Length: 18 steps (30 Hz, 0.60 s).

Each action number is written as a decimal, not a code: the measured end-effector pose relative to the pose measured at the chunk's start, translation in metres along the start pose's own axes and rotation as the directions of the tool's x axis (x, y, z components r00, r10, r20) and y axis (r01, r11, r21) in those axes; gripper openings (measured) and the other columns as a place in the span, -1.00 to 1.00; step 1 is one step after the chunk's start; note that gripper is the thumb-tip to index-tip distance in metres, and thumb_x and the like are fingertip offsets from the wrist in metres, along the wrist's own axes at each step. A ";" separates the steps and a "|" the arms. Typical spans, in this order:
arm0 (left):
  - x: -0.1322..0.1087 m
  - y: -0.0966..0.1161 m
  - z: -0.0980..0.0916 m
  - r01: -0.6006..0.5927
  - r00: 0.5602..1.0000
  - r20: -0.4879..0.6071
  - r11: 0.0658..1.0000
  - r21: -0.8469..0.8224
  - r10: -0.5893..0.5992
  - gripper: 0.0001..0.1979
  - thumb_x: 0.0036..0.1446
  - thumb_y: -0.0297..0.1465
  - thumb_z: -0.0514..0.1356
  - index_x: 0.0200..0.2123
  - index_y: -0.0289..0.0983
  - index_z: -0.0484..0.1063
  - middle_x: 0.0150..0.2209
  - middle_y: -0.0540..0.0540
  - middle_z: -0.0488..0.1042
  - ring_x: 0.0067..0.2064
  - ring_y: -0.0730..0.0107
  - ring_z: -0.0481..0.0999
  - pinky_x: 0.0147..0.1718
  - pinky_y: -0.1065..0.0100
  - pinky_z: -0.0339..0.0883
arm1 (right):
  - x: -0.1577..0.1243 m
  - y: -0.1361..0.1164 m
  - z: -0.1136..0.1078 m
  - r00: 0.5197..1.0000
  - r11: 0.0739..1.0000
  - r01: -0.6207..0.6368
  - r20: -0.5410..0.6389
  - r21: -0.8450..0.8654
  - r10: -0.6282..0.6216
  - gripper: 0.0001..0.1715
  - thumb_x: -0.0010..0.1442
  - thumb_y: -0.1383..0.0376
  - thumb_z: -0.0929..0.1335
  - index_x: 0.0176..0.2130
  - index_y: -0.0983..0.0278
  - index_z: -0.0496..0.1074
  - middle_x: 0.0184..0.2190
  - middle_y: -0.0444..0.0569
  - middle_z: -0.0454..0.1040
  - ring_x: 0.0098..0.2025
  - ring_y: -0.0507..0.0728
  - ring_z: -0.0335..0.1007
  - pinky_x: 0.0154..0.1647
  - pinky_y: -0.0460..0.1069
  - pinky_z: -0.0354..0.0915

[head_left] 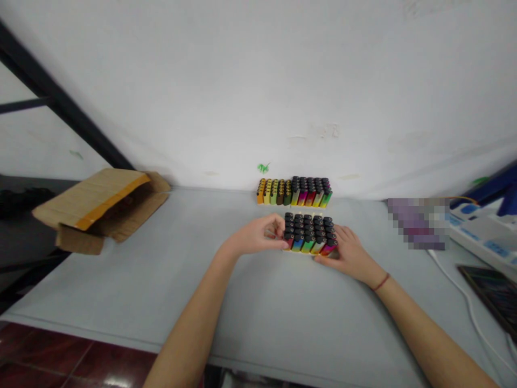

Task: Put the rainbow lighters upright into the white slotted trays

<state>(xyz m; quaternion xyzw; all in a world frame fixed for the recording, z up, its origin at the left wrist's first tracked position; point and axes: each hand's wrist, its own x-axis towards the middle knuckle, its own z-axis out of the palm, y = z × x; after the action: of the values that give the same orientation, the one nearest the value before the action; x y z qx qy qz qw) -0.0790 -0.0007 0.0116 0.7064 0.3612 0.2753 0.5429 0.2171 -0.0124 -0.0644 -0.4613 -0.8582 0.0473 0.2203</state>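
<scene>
Upright lighters with black tops and brightly coloured bodies stand packed in rows, forming a block of lighters (pixel 309 234) on the grey table. My left hand (pixel 260 234) pinches its left side, with fingers curled and the thumb at the near left corner. On the opposite side, my right hand (pixel 353 253) wraps the right edge, its thumb along the near bottom corner. Just behind stand two more packed groups against the wall: yellow, green and dark lighters (pixel 274 192) on the left and multicoloured lighters with black tops (pixel 312 192) on the right.
An opened cardboard box (pixel 109 199) lies on its side at the table's left. At the right are a blurred purple item (pixel 416 223), a white power strip (pixel 480 231), a white cable (pixel 464 293) and a dark phone (pixel 490 291). A white wall (pixel 226 97) borders the back.
</scene>
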 end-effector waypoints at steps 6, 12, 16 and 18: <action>0.002 -0.003 0.000 0.017 0.999 -0.040 0.998 0.068 -0.015 -0.70 0.05 -0.18 0.32 -0.37 -0.28 0.34 -0.40 0.02 0.39 -0.34 0.48 0.42 -0.24 0.35 0.34 | 0.000 0.001 0.001 1.000 1.000 0.001 -0.007 0.001 -0.001 -0.14 0.14 -0.22 0.34 0.19 0.29 0.28 0.10 0.24 0.41 0.12 0.39 0.29 0.17 0.29 0.19; 0.004 -0.007 0.003 0.054 0.999 0.004 0.998 0.036 -0.054 -0.61 0.00 -0.11 0.33 -0.42 -0.26 0.27 -0.43 0.01 0.40 -0.36 0.44 0.44 -0.31 0.36 0.33 | 0.004 0.001 -0.004 1.000 0.997 -0.029 -0.007 0.072 0.029 -0.20 0.08 -0.18 0.40 0.11 0.27 0.37 0.07 0.20 0.45 0.08 0.38 0.36 0.13 0.27 0.25; 0.003 -0.008 -0.003 0.070 0.996 -0.070 0.989 0.132 -0.061 -0.62 0.03 -0.07 0.29 -0.40 -0.27 0.33 -0.45 0.01 0.40 -0.40 0.46 0.39 -0.34 0.37 0.30 | 0.005 0.009 -0.015 1.000 0.988 -0.010 0.025 0.151 0.006 -0.23 0.04 -0.13 0.44 0.08 0.27 0.40 0.06 0.18 0.47 0.09 0.36 0.38 0.15 0.24 0.26; 0.003 -0.012 -0.007 0.073 0.993 -0.109 0.981 0.179 -0.054 -0.63 0.07 -0.05 0.24 -0.38 -0.27 0.37 -0.44 0.00 0.41 -0.38 0.44 0.39 -0.33 0.36 0.30 | 0.001 0.018 -0.021 0.999 0.992 -0.029 0.025 0.125 0.026 -0.21 0.00 -0.12 0.47 0.09 0.26 0.41 0.07 0.18 0.46 0.11 0.38 0.36 0.17 0.25 0.25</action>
<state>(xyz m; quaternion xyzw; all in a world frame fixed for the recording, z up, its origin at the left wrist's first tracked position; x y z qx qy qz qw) -0.0856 0.0078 0.0019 0.7261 0.4350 0.2598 0.4648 0.2392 -0.0038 -0.0497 -0.4579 -0.8495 0.1092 0.2382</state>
